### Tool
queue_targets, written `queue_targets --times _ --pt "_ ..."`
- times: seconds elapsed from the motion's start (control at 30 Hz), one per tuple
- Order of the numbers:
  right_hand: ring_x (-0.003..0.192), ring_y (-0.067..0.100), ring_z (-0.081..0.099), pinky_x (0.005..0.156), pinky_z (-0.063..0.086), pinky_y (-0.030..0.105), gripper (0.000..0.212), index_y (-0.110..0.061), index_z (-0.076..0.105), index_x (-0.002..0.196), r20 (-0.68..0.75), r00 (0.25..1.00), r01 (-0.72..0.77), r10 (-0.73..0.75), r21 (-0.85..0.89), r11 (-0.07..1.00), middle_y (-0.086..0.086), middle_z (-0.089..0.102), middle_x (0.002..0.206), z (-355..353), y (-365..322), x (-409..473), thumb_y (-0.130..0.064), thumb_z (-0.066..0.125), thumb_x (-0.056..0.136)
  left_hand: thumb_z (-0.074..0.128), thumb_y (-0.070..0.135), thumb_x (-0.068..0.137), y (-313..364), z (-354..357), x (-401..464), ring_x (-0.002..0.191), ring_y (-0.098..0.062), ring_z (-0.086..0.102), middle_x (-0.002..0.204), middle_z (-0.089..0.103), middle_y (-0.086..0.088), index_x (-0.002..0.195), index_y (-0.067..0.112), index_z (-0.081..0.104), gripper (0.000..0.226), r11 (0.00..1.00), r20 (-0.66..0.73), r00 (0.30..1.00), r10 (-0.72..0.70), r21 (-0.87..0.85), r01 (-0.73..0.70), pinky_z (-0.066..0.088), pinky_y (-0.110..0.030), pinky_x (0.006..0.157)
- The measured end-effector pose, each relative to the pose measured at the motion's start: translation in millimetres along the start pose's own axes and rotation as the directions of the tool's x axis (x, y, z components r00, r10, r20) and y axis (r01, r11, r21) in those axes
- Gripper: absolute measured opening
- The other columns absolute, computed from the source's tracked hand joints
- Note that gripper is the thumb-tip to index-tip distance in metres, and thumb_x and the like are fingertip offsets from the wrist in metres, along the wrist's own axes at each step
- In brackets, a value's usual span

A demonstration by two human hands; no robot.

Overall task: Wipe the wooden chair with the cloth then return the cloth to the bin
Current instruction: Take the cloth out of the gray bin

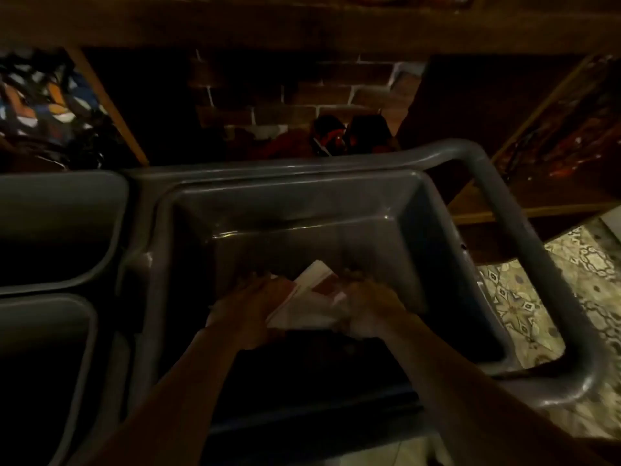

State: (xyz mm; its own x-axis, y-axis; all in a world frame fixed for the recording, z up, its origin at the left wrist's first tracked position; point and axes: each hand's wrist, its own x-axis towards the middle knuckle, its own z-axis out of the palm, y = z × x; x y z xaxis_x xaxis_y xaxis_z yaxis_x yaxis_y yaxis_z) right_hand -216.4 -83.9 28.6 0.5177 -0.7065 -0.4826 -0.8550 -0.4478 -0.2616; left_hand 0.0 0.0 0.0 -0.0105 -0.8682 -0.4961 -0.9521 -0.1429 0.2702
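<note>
Gripping the cloth (304, 306) with both hands' fingers (260, 280) inside the bin (433, 210), you could snag its rim lifting out.

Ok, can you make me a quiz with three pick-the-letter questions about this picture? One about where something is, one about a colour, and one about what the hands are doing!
1. Where is the cloth?
A. Inside the big bin
B. On the patterned floor
C. On the wooden shelf

2. What colour is the bin?
A. Bright yellow
B. Grey
C. Pink

3. What are the two hands doing?
A. Both gripping the cloth
B. Both resting open on the bin's rim
C. One is waving in the air

Answers:
1. A, the cloth sits low between the bin's walls.
2. B, its rim and walls look grey in the dim light.
3. A, the left hand and the right hand each close on one end of the cloth.
</note>
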Motion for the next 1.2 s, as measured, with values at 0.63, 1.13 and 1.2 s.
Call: queue_targets --times 0.63,1.13,1.2 --pt "0.113 0.026 0.060 0.091 0.047 0.034 0.041 -0.032 0.055 0.131 -0.198 0.975 -0.119 0.096 -0.106 0.987 0.004 0.063 0.124 -29 -12 -5 -0.029 0.064 0.092 0.057 0.042 0.088 9 -62 -12 0.124 -0.019 0.057 0.144 0.054 0.011 0.142 0.050 0.040 0.057 0.999 -0.178 0.984 0.032 -0.035 -0.039 0.046 -0.033 0.095" --pt "0.108 0.032 0.062 0.081 0.050 0.044 0.042 -0.036 0.057 0.126 -0.568 0.823 -0.081 -0.019 -0.150 0.985 0.005 0.066 0.117 -214 -58 -92 -0.019 0.066 0.088 0.058 0.033 0.091 60 -240 -97 0.111 -0.025 0.062 0.129 0.063 0.008 0.133 0.049 0.046 0.047 0.983 -0.594 0.795 0.126 0.180 -0.021 0.049 -0.042 0.088" --pt "0.108 0.033 0.061 0.081 0.048 0.042 0.042 -0.038 0.056 0.126 -0.617 0.786 -0.076 -0.032 -0.148 0.986 0.005 0.064 0.118 -234 -63 -107 -0.022 0.065 0.089 0.058 0.033 0.090 69 -260 -109 0.112 -0.026 0.062 0.131 0.062 0.008 0.133 0.049 0.045 0.048 0.978 -0.631 0.763 0.139 0.207 -0.007 0.050 -0.043 0.088"
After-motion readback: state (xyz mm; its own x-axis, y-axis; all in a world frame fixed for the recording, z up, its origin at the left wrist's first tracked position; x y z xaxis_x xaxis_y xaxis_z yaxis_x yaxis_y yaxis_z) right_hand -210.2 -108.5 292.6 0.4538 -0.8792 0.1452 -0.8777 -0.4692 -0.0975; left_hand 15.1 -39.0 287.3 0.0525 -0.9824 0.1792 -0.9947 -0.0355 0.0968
